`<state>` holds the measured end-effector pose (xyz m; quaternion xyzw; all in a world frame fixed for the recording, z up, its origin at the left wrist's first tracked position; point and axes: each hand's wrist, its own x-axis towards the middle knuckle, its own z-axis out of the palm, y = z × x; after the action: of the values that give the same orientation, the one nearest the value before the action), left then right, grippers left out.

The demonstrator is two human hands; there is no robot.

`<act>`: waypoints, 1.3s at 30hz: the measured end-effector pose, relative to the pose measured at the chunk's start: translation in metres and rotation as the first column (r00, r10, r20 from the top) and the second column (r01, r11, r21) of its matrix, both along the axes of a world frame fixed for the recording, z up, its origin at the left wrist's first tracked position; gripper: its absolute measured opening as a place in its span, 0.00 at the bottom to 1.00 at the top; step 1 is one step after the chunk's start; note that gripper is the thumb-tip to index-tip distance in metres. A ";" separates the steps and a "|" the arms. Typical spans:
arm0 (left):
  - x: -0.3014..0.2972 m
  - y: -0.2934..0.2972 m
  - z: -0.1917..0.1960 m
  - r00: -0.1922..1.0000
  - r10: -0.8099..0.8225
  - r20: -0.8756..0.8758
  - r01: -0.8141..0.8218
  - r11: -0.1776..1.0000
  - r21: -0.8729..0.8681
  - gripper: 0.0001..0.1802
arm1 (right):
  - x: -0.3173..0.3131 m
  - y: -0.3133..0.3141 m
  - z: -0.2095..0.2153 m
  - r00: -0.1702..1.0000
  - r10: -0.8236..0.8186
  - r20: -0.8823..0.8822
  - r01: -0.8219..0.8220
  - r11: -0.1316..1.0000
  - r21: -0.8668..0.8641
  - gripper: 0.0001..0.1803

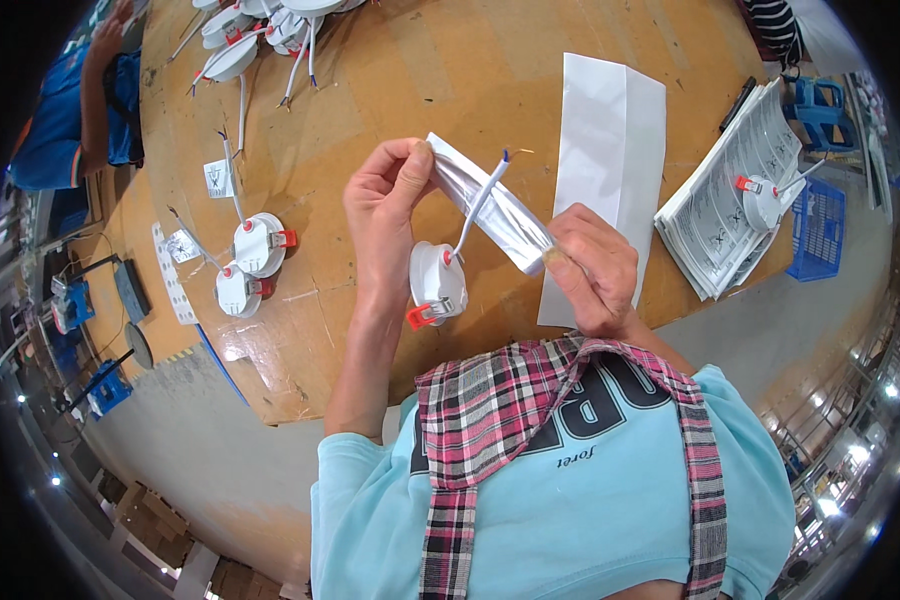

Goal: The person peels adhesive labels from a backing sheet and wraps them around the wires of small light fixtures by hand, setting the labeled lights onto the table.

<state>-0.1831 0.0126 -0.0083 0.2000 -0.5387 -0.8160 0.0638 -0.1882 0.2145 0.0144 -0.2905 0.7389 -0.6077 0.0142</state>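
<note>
Stretched between both hands is a shiny silver-white label strip [515, 235], slanting down to the right. My left hand [388, 200] pinches its upper end between thumb and fingers, while my right hand [595, 268] grips the lower end. A white cable [482, 198] with bare wire ends crosses in front of the strip. That cable comes from a round white downlight [438, 275] with a red-tipped spring clip, resting on the table between my forearms. Two similar downlights [259, 245] lie to the left, and small printed tags [219, 180] hang on their cables.
The wooden table [420, 90] holds a pile of downlights [232, 58] at the far left. A folded white paper sheet [595, 140] lies right of centre. Farther right, another downlight [762, 205] sits on stacked printed sheets [715, 225]. A blue crate [818, 230] stands beyond; a co-worker's arm [95, 90] shows upper left.
</note>
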 end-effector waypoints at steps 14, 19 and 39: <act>-0.012 -0.025 -0.017 0.899 -0.428 -0.091 0.432 0.837 0.336 0.08 | -0.018 0.001 -0.009 0.989 0.133 -0.062 -0.142 0.974 -0.177 0.07; -0.012 -0.019 -0.019 0.907 -0.409 -0.106 0.419 0.837 0.352 0.10 | -0.045 -0.019 -0.014 0.975 -0.022 0.220 0.041 0.996 -0.079 0.16; -0.007 -0.033 -0.024 0.950 -0.280 -0.136 0.304 0.926 0.222 0.07 | -0.054 -0.043 -0.014 0.965 0.190 0.183 -0.175 0.980 -0.095 0.11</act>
<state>-0.1904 -0.0203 -0.0323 0.0820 -0.4559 -0.8845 -0.0558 -0.2419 0.1717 0.0000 -0.2978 0.6799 -0.6575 0.1296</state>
